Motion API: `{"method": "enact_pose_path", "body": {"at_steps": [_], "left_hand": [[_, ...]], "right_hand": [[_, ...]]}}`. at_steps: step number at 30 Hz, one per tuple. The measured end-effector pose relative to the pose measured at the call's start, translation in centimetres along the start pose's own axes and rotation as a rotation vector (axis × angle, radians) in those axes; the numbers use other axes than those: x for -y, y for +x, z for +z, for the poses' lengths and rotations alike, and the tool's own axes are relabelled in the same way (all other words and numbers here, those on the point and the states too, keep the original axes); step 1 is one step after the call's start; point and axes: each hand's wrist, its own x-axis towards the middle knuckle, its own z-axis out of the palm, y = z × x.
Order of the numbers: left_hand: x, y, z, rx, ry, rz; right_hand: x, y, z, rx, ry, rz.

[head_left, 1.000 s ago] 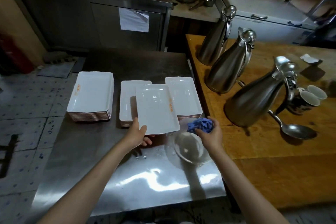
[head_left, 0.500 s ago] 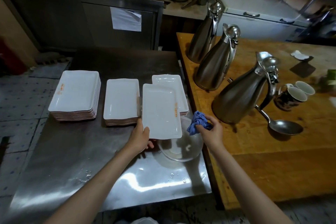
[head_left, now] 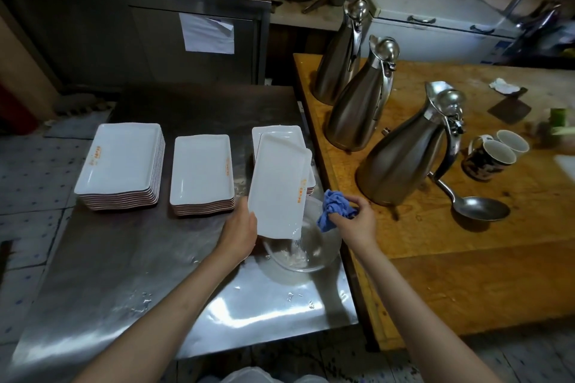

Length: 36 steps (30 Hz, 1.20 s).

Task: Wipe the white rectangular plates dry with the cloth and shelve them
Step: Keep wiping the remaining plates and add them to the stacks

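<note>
Three stacks of white rectangular plates [head_left: 119, 162] on the steel table [head_left: 130, 258]. One more plate [head_left: 278, 186] gripped at its near edge by the left hand [head_left: 239, 233], tilted, dripping water into a glass bowl [head_left: 303, 246] directly beneath. Blue cloth [head_left: 334, 207] bunched in the right hand [head_left: 357, 221]. On the wooden counter [head_left: 466, 242] beside: three steel jugs [head_left: 401, 152], two mugs [head_left: 491, 157], one ladle [head_left: 476, 207].
</note>
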Motion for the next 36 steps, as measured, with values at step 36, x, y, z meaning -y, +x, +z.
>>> {"method": "enact_pose_path", "body": {"at_steps": [36], "left_hand": [[-2.1,0.4,-0.3,0.043,-0.441,-0.129]], "right_hand": [[0.6,-0.4,1.4,0.118,-0.086,-0.12]]}}
